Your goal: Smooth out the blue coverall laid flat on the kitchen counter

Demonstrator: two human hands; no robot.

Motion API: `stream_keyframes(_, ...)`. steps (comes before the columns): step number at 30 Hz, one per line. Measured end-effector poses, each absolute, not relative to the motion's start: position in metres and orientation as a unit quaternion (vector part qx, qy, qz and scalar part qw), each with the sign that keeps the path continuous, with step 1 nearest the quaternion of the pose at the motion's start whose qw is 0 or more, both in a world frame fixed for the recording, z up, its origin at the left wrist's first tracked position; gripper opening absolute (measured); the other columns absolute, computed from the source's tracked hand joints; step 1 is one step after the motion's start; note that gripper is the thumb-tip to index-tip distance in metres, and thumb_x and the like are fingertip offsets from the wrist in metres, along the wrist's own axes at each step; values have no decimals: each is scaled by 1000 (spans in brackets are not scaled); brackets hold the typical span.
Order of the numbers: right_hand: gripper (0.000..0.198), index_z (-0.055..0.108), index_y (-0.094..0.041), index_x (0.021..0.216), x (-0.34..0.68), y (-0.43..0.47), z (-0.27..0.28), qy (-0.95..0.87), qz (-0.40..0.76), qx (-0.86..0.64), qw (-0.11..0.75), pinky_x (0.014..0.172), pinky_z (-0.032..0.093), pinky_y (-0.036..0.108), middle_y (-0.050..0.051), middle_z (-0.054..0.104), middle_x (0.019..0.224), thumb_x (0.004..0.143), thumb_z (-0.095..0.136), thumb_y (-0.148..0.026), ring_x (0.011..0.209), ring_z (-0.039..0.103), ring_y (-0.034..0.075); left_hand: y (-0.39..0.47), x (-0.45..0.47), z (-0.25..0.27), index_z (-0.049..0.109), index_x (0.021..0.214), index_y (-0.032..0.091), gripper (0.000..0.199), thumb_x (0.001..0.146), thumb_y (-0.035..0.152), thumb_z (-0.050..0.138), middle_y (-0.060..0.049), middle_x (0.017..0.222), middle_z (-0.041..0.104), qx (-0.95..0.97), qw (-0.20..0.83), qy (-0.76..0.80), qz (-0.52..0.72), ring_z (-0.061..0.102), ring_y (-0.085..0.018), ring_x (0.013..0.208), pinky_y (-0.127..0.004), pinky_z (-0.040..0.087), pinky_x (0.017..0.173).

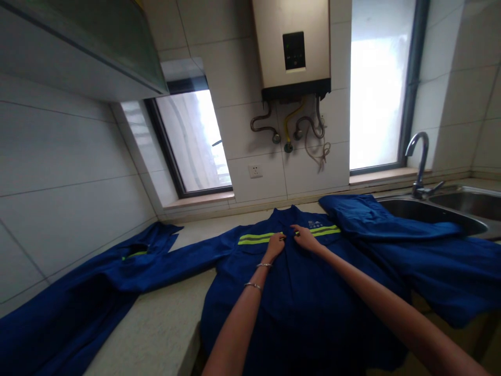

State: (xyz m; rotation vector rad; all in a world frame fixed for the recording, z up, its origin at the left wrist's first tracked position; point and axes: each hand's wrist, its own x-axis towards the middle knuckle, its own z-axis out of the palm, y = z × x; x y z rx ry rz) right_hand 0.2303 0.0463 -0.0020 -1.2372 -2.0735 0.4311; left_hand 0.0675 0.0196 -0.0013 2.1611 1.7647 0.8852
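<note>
A blue work jacket with yellow-green reflective stripes lies front up over the counter, its collar toward the wall and its lower part hanging past the front edge. Close to the centre placket, my left hand is closed on the cloth at the stripe. Just across the placket, my right hand pinches the other front edge, below a small pale chest print. Two thin bracelets circle my left wrist. The exact fingertip grip is too small to make out.
More blue clothing lies on the counter at left. Folded blue garments rest at right, against the double sink with its faucet. A water heater hangs above, and a wall cabinet juts out upper left.
</note>
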Motion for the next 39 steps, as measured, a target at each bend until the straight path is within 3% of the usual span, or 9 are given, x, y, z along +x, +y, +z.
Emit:
stream_keyframes(7,40,53,-12,119,219,35,8,-797,121,-520,283,80,40,25,12,67,97,83,47,-27,94,61,21,19,66,-2,69,100,15,47,66,2,39,-4,104,68,738,108,595,300,59,-17,100,-26,42,90)
stream_keyframes(13,52,63,-8,95,207,60,12,-734,131,-617,254,72,44,29,20,66,93,77,51,-55,89,62,28,14,67,2,69,97,15,43,69,3,38,-4,101,69,742,91,600,283,61,-16,94,-24,45,84)
stream_keyframes(20,22,69,-10,82,192,80,10,-750,145,-594,253,70,44,23,16,69,87,75,54,-25,87,64,24,5,77,1,62,106,8,37,81,7,35,-17,107,62,704,3,662,258,54,-22,107,-31,38,92)
stream_keyframes(26,34,67,-12,98,204,78,-1,-787,165,-537,255,70,45,19,6,70,86,86,39,-28,80,65,16,16,77,-8,63,105,12,33,83,16,38,-14,105,63,727,1,656,203,56,-21,103,-31,39,91)
stream_keyframes(30,37,59,-15,115,236,79,14,-814,129,-498,268,91,38,23,8,62,114,82,45,-23,105,56,17,18,53,2,60,112,18,38,83,14,37,-7,116,61,763,13,623,172,54,-16,107,-26,38,94)
stream_keyframes(32,43,54,-15,122,259,83,20,-816,96,-503,268,101,30,32,12,49,130,81,48,-27,119,45,24,16,32,8,57,117,17,39,85,18,36,-10,128,52,769,0,618,164,46,-21,118,-34,31,102)
stream_keyframes(34,53,46,-20,131,280,90,19,-802,57,-545,239,103,23,47,14,32,142,82,48,-40,128,30,34,16,10,11,50,125,15,44,87,29,37,-13,140,37,758,-44,634,147,29,-32,130,-49,18,107)
stream_keyframes(36,65,35,-28,138,294,98,10,-779,46,-600,177,100,14,60,13,18,148,81,43,-57,131,17,42,19,-10,9,43,132,18,54,86,45,36,-14,146,24,734,-77,666,109,13,-42,133,-64,7,101)
stream_keyframes(39,74,25,-37,140,299,113,-9,-756,91,-643,82,93,3,70,11,12,149,76,28,-75,131,8,47,31,-30,-2,34,138,27,66,83,62,25,-13,148,20,705,-30,706,52,10,-48,131,-75,7,92)
